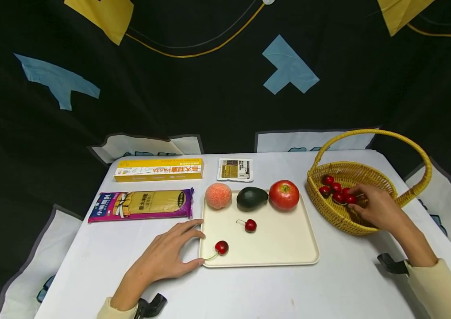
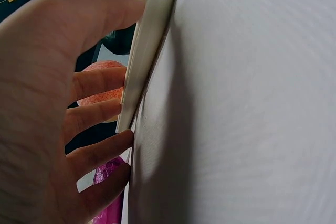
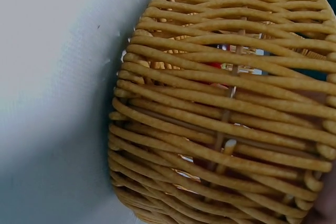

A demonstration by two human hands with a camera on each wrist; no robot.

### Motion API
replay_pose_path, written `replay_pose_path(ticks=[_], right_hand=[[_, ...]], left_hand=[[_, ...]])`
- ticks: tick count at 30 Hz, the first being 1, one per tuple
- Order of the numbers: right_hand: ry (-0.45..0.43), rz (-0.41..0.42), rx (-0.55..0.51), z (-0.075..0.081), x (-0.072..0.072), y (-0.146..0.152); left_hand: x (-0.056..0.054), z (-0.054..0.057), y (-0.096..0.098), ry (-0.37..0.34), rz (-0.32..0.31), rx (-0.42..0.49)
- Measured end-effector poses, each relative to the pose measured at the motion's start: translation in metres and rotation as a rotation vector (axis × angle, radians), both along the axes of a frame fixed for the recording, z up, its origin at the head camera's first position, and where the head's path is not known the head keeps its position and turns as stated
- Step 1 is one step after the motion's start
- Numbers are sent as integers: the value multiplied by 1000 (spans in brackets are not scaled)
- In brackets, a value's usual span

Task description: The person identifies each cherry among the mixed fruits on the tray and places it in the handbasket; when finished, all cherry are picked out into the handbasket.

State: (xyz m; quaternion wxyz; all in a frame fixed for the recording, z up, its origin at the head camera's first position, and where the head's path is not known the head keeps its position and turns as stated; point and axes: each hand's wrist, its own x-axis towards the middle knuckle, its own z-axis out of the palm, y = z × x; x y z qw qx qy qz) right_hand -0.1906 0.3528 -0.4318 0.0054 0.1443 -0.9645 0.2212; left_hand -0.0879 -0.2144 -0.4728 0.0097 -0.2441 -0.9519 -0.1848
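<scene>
My left hand (image 1: 167, 252) has its fingers spread along the left edge of a cream tray (image 1: 277, 248); the left wrist view shows fingertips and thumb right at the tray's rim (image 2: 149, 51). On the tray lie two cherries, one near the middle (image 1: 251, 226) and one (image 1: 221, 247) close to my left thumb. A peach (image 1: 218, 196), an avocado (image 1: 252, 198) and a red apple (image 1: 284, 195) line its back edge. Inside a wicker basket (image 1: 325, 212), my right hand (image 1: 376, 207) pinches a cherry (image 1: 350, 199) between thumb and fingers. The basket's weave hides most of that hand in the right wrist view.
Several other cherries (image 1: 328, 180) sit in the basket, whose tall handle (image 1: 428, 168) arches over it. At the back left lie a yellow pasta box (image 1: 158, 169) and a purple spaghetti packet (image 1: 141, 204). A small white sachet (image 1: 235, 169) lies behind the tray.
</scene>
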Motion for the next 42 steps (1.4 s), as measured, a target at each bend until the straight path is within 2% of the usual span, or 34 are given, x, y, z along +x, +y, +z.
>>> replay_pose_path(ticks=[7,12,17,21,25,31,39,42], right_hand=[[23,-9,30,5,3,-5],[70,-50,50,11,11,-15],[195,-103,40,18,21,-34],[298,-93,12,23,30,-53],[354,-40,-16,27,37,-71],[394,65,-27,26,43,-98],[471,247,-47,11,47,-134],[471,315,-58,4,48,-147]], left_hand=[[0,-1,-1,9,3,-7],[0,-1,-1,5,0,1],[0,-1,-1,15,-4,4],[0,-2,-1,18,-4,3],[0,-2,-1,19,-3,1],[0,-2,-1,23,-5,4],[0,-3,-1,28,-8,1],[0,-3,-1,33,-9,3]])
